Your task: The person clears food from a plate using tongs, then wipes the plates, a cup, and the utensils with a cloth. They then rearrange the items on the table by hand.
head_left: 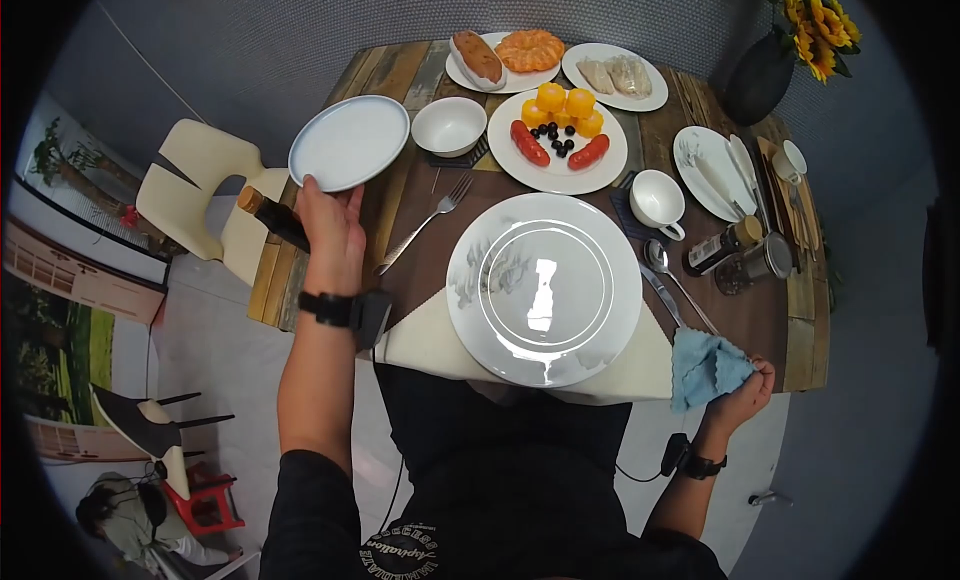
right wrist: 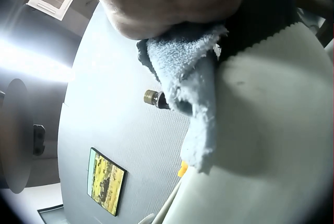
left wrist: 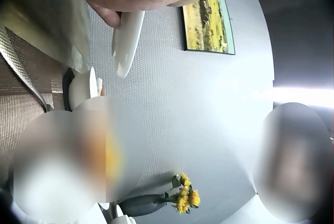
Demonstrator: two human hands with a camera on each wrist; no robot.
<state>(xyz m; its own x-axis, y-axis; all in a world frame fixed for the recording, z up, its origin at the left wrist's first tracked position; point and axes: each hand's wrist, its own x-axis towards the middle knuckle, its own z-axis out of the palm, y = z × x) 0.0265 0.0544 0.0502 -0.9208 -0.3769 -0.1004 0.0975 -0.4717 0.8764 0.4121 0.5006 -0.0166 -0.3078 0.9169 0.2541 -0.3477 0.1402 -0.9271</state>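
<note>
My left hand [head_left: 333, 225] grips the near edge of a white plate with a thin blue rim [head_left: 350, 140], thumb over the edge. The plate is held up at the table's left side, and the left wrist view catches it nearly edge-on [left wrist: 129, 44]. Beside that hand stands a dark bottle with a brown cap [head_left: 275, 218]. At the front right corner, my right hand [head_left: 742, 398] pinches a crumpled light-blue cloth [head_left: 705, 368]. In the right wrist view the cloth [right wrist: 190, 83] hangs down from the fingers. Between the hands sits a large glossy white plate [head_left: 545, 290].
A fork [head_left: 430, 220] lies left of the large plate, a knife [head_left: 662, 292] and spoon [head_left: 680, 280] right. Behind are a bowl [head_left: 449, 127], a plate of sausages and yellow pieces [head_left: 600, 180], and a cup [head_left: 657, 200]. Two jars [head_left: 755, 265] stand right; a vase [head_left: 757, 85] stands behind.
</note>
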